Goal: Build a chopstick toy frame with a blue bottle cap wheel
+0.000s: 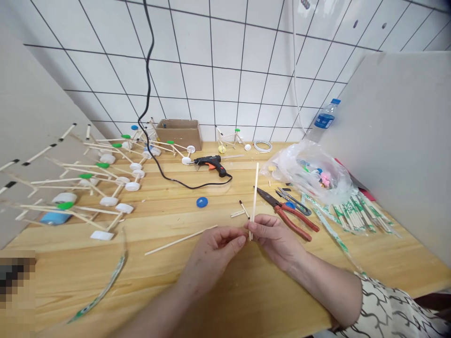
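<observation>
The head camera looked down at a wooden table [70, 277]. A water bottle [326, 117] stood at the back right with a blue label, but its writing was too small to read. A pile of chopsticks in paper wrappers [352, 216] had green print that I could not read either.

The thin wooden stick [254, 197] stood straight up in the air above the table. The right hand [278, 241] was closed around its low end. The left hand [211, 258] was just beside the right hand, with its fingers curled. I could not tell if it held anything. A long loose stick [181, 239] pointed at the left hand, and its end was hidden or very close.

Red-handled pliers [296, 220] lay near the right hand. A black glue gun [211, 164] lay farther back. Stick models with white wheels [105, 183] were at the left, and a gray board [31, 112] cut some off. The bottom left corner was a blurry block.
</observation>
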A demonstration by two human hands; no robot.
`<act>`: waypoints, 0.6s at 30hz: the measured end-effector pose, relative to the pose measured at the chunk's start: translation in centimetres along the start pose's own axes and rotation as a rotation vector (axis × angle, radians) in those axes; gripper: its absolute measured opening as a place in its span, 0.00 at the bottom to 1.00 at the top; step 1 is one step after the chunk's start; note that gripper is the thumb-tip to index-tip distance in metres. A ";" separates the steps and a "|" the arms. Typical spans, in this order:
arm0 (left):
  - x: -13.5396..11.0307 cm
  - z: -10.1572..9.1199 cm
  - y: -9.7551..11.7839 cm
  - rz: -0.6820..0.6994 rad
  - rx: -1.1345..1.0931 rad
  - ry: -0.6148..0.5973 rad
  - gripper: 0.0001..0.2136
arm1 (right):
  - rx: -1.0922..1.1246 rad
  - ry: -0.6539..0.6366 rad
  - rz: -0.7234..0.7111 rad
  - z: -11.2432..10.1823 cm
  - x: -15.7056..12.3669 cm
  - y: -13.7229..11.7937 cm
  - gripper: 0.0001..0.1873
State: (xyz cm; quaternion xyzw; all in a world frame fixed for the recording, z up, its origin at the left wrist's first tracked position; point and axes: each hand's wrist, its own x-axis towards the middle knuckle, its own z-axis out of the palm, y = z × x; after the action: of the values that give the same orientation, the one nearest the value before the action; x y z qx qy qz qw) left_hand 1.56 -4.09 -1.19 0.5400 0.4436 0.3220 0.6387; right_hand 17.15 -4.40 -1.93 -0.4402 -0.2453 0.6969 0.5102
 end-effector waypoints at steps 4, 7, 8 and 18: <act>0.0 0.2 -0.2 -0.009 -0.089 -0.027 0.09 | -0.001 0.000 0.000 0.1 0.0 0.6 0.11; 0.0 0.4 -0.3 -0.017 -0.112 -0.052 0.09 | 0.019 -0.002 0.003 0.3 0.1 0.9 0.11; 0.0 0.4 -0.3 -0.011 -0.118 -0.059 0.09 | 0.021 -0.006 0.003 0.3 0.1 1.0 0.12; 0.0 0.3 -0.4 -0.032 -0.049 -0.011 0.09 | -0.117 -0.100 -0.067 0.4 -0.2 0.7 0.11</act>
State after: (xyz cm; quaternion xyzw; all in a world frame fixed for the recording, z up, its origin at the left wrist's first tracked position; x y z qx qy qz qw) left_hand 1.84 -4.26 -1.54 0.5187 0.4405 0.3197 0.6593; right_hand 16.46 -4.74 -2.18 -0.4252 -0.3254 0.6852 0.4938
